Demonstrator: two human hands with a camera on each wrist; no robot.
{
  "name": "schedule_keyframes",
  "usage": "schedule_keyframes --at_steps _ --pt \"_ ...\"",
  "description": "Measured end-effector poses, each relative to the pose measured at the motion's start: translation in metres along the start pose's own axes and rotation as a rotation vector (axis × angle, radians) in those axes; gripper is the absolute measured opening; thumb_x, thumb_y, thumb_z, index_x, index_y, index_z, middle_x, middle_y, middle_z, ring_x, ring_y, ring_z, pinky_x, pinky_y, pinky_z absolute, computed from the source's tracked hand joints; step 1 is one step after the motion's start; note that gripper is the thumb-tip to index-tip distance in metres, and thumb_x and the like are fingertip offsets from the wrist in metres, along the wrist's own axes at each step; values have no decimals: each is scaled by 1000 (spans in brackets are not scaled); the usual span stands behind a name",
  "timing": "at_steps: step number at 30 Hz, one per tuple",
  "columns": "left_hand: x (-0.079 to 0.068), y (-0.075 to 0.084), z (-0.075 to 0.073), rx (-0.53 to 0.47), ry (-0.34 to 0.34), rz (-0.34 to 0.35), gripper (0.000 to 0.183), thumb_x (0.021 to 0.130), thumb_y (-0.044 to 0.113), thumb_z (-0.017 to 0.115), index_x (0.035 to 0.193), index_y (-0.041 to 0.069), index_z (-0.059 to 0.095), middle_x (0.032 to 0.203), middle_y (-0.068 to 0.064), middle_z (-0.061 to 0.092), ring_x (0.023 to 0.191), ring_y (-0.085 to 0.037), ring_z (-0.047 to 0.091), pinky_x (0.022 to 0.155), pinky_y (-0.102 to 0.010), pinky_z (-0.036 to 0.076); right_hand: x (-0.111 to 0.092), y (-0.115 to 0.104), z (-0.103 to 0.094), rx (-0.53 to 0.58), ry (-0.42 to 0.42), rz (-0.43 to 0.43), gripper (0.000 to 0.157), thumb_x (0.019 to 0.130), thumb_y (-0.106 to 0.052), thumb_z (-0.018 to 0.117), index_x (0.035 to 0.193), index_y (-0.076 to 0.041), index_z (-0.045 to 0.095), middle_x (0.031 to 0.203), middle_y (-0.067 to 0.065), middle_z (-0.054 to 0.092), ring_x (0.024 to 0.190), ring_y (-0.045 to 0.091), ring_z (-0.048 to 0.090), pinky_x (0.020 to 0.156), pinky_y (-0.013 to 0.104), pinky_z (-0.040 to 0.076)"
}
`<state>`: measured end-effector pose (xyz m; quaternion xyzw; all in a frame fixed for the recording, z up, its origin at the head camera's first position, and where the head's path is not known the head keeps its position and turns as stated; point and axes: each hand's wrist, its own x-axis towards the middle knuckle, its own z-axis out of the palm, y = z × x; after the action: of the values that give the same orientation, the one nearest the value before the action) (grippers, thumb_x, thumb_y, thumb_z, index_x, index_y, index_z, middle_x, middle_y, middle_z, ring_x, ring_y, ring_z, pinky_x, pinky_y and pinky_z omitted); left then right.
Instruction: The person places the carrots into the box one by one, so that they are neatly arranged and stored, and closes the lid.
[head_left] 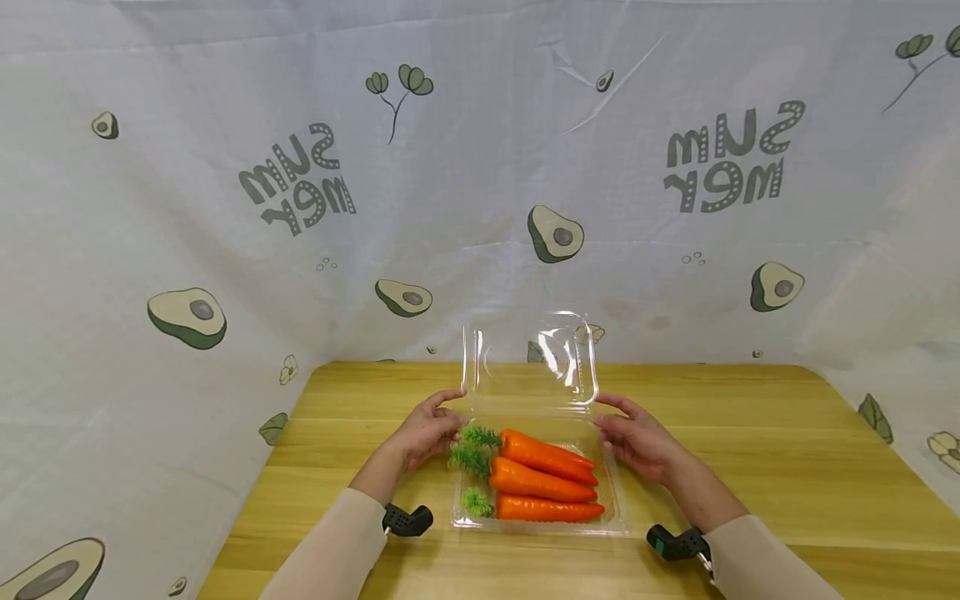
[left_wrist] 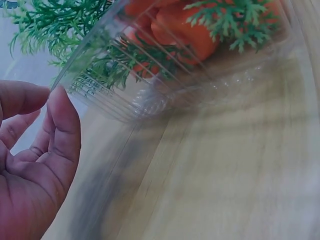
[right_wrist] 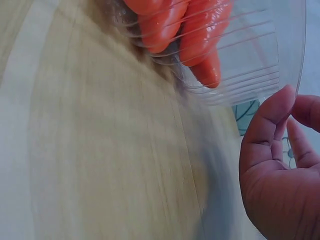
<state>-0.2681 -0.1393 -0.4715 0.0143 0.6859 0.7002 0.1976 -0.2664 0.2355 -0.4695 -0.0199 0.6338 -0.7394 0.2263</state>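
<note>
A clear plastic clamshell container [head_left: 540, 528] stands on the table with its hinged lid [head_left: 510, 367] raised at the back. Inside lie three orange carrots [head_left: 543, 477] side by side, their green leafy tops [head_left: 471, 458] at the left and their tips to the right. My left hand [head_left: 426, 433] is at the container's left side near the hinge; up close, the left wrist view has its thumb and a finger [left_wrist: 65, 112] pinching the rim. On the opposite side my right hand [head_left: 637, 437] pinches the rim between thumb and finger [right_wrist: 272, 112].
The container rests on a wooden table [head_left: 337, 467] with bare wood to either side of it. A pale curtain [head_left: 465, 192] printed with avocados hangs behind the table and along its sides. Each wrist carries a black camera mount [head_left: 408, 521].
</note>
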Motion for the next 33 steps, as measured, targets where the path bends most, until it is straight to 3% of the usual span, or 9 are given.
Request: schedule_keyframes --at_steps 13,22,28,33 --pt "9 2 3 9 62 30 54 100 4 58 152 13 46 103 -7 60 74 -13 55 66 -24 49 8 -6 2 -58 75 -22 43 105 -11 54 146 -9 39 87 -6 62 69 7 57 65 19 53" --pt "14 3 6 42 104 47 51 101 7 58 151 12 48 105 -7 60 74 -12 56 57 -23 40 14 -11 8 -152 175 -36 55 103 -12 59 150 2 35 98 -5 61 71 7 59 68 18 57" --pt "15 3 8 47 139 55 46 102 6 58 147 8 51 105 -7 60 73 -12 56 57 -23 40 18 -12 11 -183 222 -18 51 103 -11 59 148 1 38 99 -5 59 73 9 59 71 19 58" --pt "16 2 9 45 153 53 39 101 4 57 141 6 55 103 -5 60 75 -13 56 60 -22 42 19 -11 11 -174 232 -29 40 103 -10 59 139 -1 45 98 -5 58 73 10 58 69 19 57"
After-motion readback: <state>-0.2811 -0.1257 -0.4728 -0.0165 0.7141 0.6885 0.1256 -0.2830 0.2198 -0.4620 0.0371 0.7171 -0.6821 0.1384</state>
